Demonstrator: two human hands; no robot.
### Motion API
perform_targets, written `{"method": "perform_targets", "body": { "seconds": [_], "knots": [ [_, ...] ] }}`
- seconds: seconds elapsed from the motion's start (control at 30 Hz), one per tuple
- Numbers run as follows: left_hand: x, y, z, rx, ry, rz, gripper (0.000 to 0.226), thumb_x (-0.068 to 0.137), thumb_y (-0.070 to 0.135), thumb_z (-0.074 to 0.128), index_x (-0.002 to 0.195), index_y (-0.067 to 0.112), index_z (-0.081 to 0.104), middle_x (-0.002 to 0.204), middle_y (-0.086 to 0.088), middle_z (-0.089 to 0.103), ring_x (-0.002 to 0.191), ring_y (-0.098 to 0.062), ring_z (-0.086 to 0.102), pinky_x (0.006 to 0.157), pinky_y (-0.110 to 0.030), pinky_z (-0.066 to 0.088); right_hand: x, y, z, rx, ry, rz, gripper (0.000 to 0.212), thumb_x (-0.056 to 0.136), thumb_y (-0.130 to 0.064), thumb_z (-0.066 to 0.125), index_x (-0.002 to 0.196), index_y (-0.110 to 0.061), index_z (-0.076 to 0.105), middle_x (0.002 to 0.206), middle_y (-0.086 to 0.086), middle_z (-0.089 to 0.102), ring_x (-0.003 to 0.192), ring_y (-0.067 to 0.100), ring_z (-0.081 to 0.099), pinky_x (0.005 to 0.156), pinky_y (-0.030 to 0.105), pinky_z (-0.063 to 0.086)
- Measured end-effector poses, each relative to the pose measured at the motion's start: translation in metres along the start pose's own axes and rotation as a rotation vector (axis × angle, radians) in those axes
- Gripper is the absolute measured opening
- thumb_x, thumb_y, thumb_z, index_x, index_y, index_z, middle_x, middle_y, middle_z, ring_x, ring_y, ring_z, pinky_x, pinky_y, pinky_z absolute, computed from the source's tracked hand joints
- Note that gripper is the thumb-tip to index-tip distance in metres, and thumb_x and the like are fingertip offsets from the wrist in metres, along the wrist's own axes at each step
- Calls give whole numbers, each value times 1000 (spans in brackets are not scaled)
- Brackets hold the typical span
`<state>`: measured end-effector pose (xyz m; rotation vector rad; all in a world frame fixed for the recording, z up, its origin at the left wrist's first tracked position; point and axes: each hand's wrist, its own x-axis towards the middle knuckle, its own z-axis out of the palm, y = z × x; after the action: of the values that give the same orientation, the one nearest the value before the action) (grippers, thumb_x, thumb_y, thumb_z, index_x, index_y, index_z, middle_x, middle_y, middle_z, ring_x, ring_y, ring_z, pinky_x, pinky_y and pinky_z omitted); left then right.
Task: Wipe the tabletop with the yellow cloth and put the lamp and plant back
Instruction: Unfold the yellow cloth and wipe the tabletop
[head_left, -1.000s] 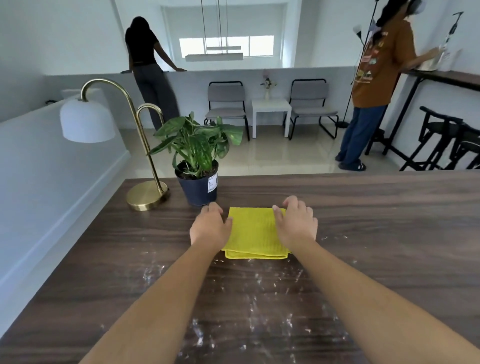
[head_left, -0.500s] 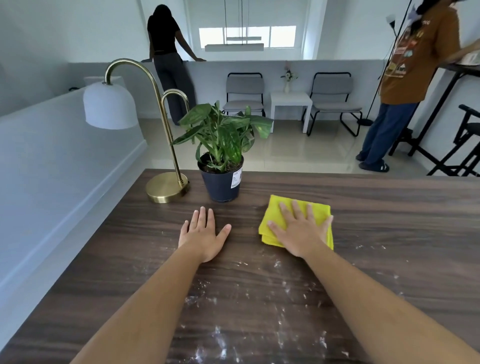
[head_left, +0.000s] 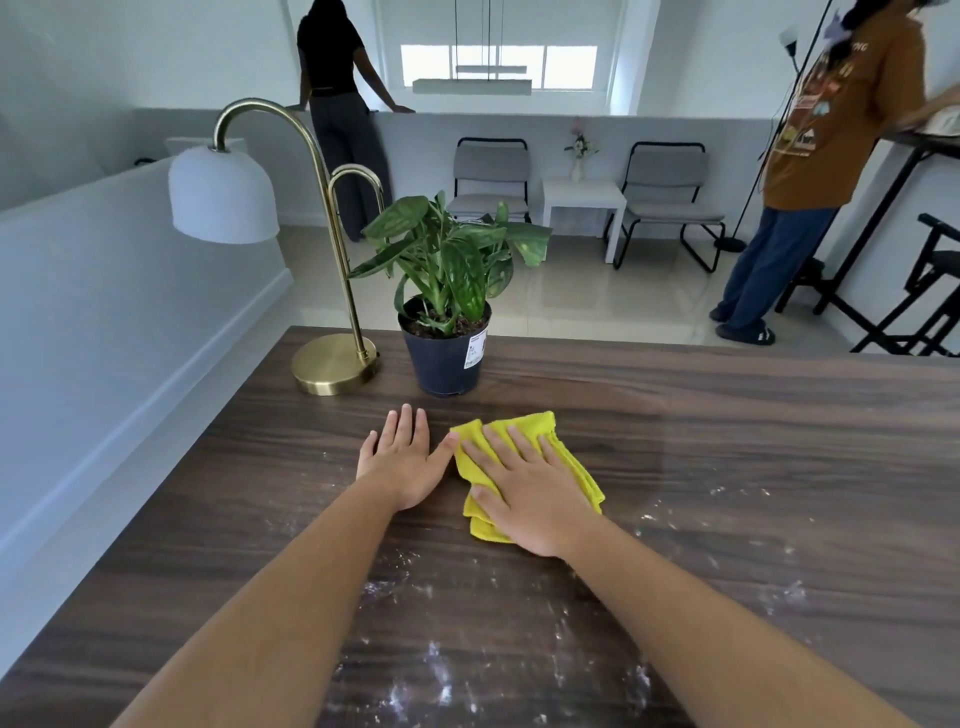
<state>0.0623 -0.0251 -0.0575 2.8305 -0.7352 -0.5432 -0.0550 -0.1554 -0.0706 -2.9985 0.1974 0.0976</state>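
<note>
- Head view: the right hand lies flat, fingers spread, pressing on the folded yellow cloth; it grips nothing.
- The left hand lies flat on the bare tabletop just left of the cloth, fingers together and thumb out; its thumb tip touches the cloth's left corner, or nearly so.
- The cloth sits on the dark wood tabletop, near the middle, in front of the plant.
- The plant stands upright in a dark pot with a white label, near the far edge of the tabletop.
- The lamp, brass with a round base and a white shade, stands just left of the plant, apart from it.
- White powder is scattered over the near part of the tabletop and to the right of the cloth.
- Beyond the tabletop, two people stand, one at a low wall, one at a high table on the right; two chairs flank a small white table.
</note>
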Motion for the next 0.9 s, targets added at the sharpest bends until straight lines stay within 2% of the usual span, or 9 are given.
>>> {"method": "perform_targets", "body": {
  "seconds": [0.07,0.13,0.27,0.37,0.43,0.6,0.73,0.83,0.9],
  "knots": [
    [-3,1,-1,2,-6,-3,73,93,61,8,152,20,-5,160,1,-13,147,-13,-14,120,-38,-5,-15,22,-1,-23,-23,-52,66,85,-57,0,148,-39,-1,160,-11,-4,148,15,-6,120,42,-1],
    [-4,1,0,7,-3,-6,73,93,62,8,152,20,-5,160,1,-14,147,-13,-15,120,-38,-5,-25,53,-3,-12,-17,33,77,75,-61,-7,149,-39,0,160,-12,-2,148,14,-5,120,41,1],
    [-4,1,1,21,3,-3,74,92,62,7,151,19,-6,160,1,-14,147,-14,-15,120,-38,-5,-35,124,-12,-11,-3,427,59,96,-51,14,150,-33,-2,161,-4,-3,148,20,-4,119,45,3],
    [-2,1,3,40,16,-1,76,92,64,7,151,19,-6,160,0,-14,148,-15,-14,120,-39,-5,-25,143,-19,86,27,719,59,98,-48,16,151,-28,0,161,-1,-4,148,25,-5,119,49,1],
    [-1,1,4,50,27,0,77,91,64,8,152,19,-5,161,0,-13,148,-15,-14,121,-39,-4,0,133,-22,125,22,784,62,97,-50,16,151,-25,0,161,1,-5,148,29,-7,118,51,0],
    [0,0,4,23,25,4,76,91,64,9,152,19,-4,160,1,-13,147,-14,-14,120,-38,-5,54,45,-14,44,-22,439,62,97,-50,16,151,-26,-2,161,0,-7,148,28,-7,117,50,-1],
    [0,-2,2,-9,20,-1,72,93,61,11,152,21,-2,161,3,-12,147,-12,-13,120,-38,-4,20,-22,2,17,11,107,60,98,-46,20,151,-27,2,161,0,-3,148,24,-5,118,46,-2],
    [-1,-2,1,-26,13,0,71,94,60,11,152,21,-2,161,3,-12,147,-12,-13,120,-38,-5,-8,-6,2,-21,-11,-152,58,97,-46,19,151,-30,5,161,-4,1,148,18,-2,120,43,-2],
    [-2,1,1,-27,7,-9,72,94,61,11,152,21,-2,161,3,-12,147,-12,-14,120,-38,-5,-17,27,-5,-63,-57,-228,65,90,-52,9,151,-30,8,161,-4,4,148,16,1,120,42,0]
  ]
}}
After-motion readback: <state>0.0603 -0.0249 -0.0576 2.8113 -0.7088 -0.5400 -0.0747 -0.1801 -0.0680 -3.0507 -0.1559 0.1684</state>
